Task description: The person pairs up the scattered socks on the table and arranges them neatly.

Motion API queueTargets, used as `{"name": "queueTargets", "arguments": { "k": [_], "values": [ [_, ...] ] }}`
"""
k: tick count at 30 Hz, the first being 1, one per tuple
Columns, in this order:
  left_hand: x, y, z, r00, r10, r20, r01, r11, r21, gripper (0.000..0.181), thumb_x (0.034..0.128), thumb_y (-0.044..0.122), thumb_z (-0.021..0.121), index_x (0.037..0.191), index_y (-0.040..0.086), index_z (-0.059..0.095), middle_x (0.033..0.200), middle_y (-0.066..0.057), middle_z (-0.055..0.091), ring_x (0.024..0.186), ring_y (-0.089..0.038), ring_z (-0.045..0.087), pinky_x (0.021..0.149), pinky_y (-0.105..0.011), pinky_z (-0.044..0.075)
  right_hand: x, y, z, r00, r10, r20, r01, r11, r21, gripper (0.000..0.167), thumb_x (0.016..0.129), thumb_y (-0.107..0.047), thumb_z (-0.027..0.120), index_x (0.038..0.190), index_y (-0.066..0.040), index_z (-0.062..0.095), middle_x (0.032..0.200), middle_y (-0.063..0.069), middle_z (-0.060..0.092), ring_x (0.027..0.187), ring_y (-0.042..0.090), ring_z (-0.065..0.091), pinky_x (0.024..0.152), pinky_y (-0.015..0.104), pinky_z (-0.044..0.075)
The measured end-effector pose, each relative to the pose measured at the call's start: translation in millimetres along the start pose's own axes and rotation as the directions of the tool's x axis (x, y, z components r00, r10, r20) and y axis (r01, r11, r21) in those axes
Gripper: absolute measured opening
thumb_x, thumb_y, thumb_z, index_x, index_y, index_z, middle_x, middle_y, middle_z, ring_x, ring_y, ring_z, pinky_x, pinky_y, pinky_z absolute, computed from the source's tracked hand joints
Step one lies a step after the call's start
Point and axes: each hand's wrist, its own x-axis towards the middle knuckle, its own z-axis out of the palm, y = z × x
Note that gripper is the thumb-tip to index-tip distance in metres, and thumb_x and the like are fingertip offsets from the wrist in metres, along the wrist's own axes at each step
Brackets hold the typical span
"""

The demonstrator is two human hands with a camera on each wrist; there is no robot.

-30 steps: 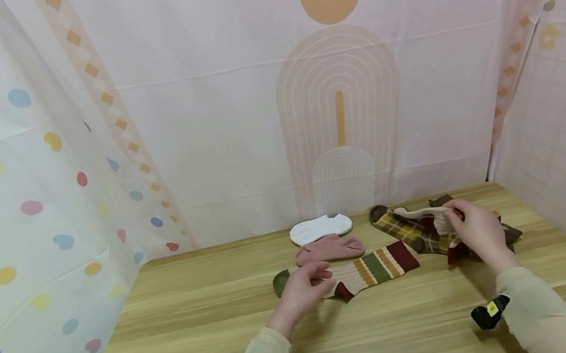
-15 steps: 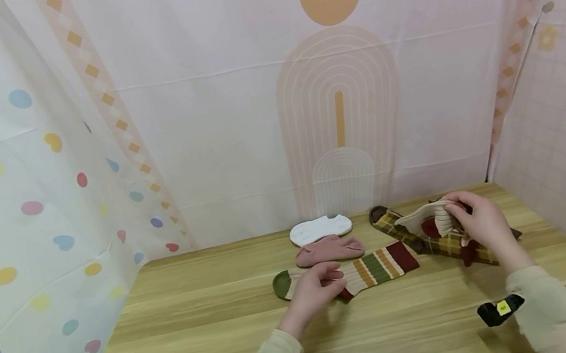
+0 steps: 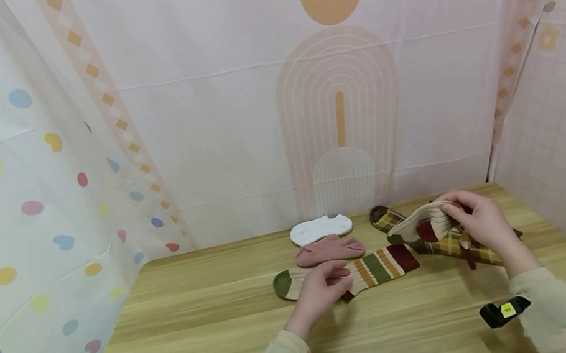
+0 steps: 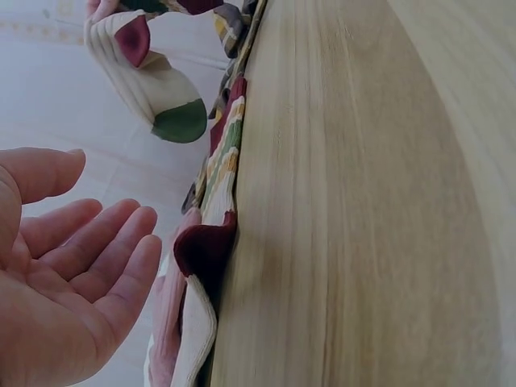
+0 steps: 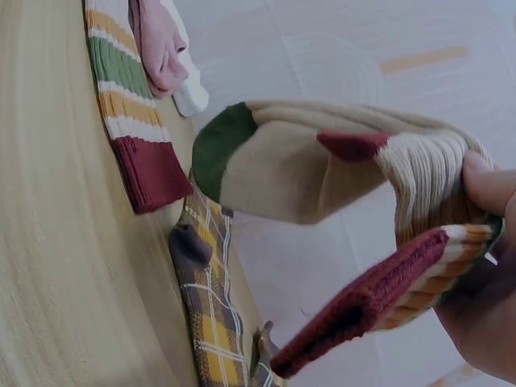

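My right hand (image 3: pixel 483 222) pinches a cream sock (image 3: pixel 411 224) with a green toe and dark red heel, lifted over the plaid socks (image 3: pixel 446 247). In the right wrist view the thumb presses the ribbed part of this held sock (image 5: pixel 282 165), and its dark red cuff (image 5: pixel 363 302) hangs down folded. My left hand (image 3: pixel 321 291) hovers over a matching striped sock (image 3: pixel 378 267) lying flat; in the left wrist view this hand (image 4: pixel 72 266) has relaxed, slightly bent fingers and holds nothing.
A white sock (image 3: pixel 321 229) lies at the back of the wooden table (image 3: pixel 202 329), with a pink sock (image 3: pixel 330 249) just in front of it. Patterned cloth (image 3: pixel 216 119) hangs behind the table and on both sides.
The held sock has risen and opened out, its green toe swinging into view on the left. My left hand has shifted a little rightward above the striped sock.
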Motion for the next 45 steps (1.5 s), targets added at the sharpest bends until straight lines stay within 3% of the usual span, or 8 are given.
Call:
{"name": "queueTargets", "arguments": {
  "k": [10,18,24,29,33,37,41,45],
  "values": [
    [1.2,2.0,5.1,1.0,0.014,0.001,-0.014,1.0,-0.019,0.034,0.0949,0.01,0.066,0.123,-0.008,0.062,0.111,-0.015,0.069,0.1,-0.029,0.067,0.085,-0.034,0.054,-6.0,2,5,0.988,-0.064,0.141,0.024,0.964,0.265,0.019,0.1,-0.009,0.058,0.113,0.004,0.065,0.088,-0.007,0.064,0.068,0.013,0.052,0.056,0.026,0.045],
    [1.7,4.4,8.7,1.0,0.009,0.01,-0.008,0.999,-0.035,0.035,0.0936,0.009,0.067,0.124,-0.008,0.061,0.113,-0.017,0.068,0.101,-0.03,0.067,0.085,-0.032,0.054,-10.0,8,19,0.934,-0.185,0.306,0.06,0.925,0.376,0.014,0.099,-0.002,0.058,0.109,0.003,0.066,0.088,-0.003,0.065,0.069,0.012,0.053,0.058,0.027,0.046],
    [1.7,5.5,11.0,1.0,0.011,0.011,-0.011,1.0,-0.02,0.034,0.0919,0.007,0.069,0.122,-0.009,0.062,0.111,-0.018,0.069,0.099,-0.031,0.067,0.084,-0.031,0.054,-11.0,15,24,0.896,-0.106,0.431,0.034,0.985,0.17,0.011,0.099,-0.01,0.06,0.104,-0.004,0.068,0.087,0.002,0.062,0.068,0.012,0.051,0.058,0.029,0.045],
    [2.8,4.8,14.4,1.0,0.015,0.019,-0.015,1.0,-0.01,0.036,0.0915,0.006,0.069,0.123,-0.01,0.061,0.112,-0.019,0.068,0.099,-0.03,0.067,0.084,-0.03,0.054,-12.8,23,29,0.871,-0.078,0.484,0.094,0.996,-0.009,0.008,0.099,-0.014,0.061,0.099,-0.015,0.068,0.084,-0.002,0.06,0.065,0.01,0.049,0.058,0.028,0.043],
    [3.6,4.4,18.6,0.999,0.031,0.038,-0.032,0.999,0.005,0.037,0.0914,0.005,0.069,0.124,-0.011,0.06,0.114,-0.021,0.067,0.1,-0.032,0.066,0.086,-0.033,0.054,-14.7,27,32,0.875,-0.081,0.476,0.131,0.989,-0.073,0.006,0.098,-0.014,0.063,0.1,-0.015,0.069,0.083,-0.004,0.059,0.065,0.008,0.048,0.059,0.029,0.042],
    [4.4,6.4,21.5,0.997,0.047,0.061,-0.05,0.998,0.044,0.039,0.0901,0.005,0.071,0.124,-0.009,0.06,0.118,-0.022,0.066,0.102,-0.033,0.066,0.087,-0.035,0.054,-16.6,27,30,0.879,-0.098,0.466,0.161,0.982,-0.097,0.015,0.096,-0.015,0.065,0.11,-0.011,0.07,0.103,0.003,0.066,0.085,0.019,0.061,0.071,0.038,0.051],
    [6.0,9.2,23.6,0.995,0.064,0.082,-0.077,0.983,0.166,0.043,0.0877,0.01,0.076,0.127,-0.002,0.062,0.122,-0.015,0.066,0.107,-0.028,0.064,0.091,-0.034,0.052,-18.9,24,25,0.878,-0.116,0.464,0.187,0.976,-0.109,0.029,0.094,-0.018,0.069,0.12,-0.005,0.067,0.119,0.015,0.065,0.107,0.037,0.062,0.084,0.052,0.052],
    [7.5,11.0,27.2,0.99,0.092,0.103,-0.118,0.95,0.289,0.048,0.0856,0.015,0.079,0.129,0.002,0.063,0.125,-0.01,0.066,0.111,-0.023,0.062,0.096,-0.032,0.049,-22.8,22,19,0.888,-0.116,0.444,0.194,0.972,-0.135,0.04,0.092,-0.021,0.071,0.126,-0.001,0.062,0.122,0.018,0.064,0.111,0.041,0.059,0.088,0.056,0.049]
  ]
}}
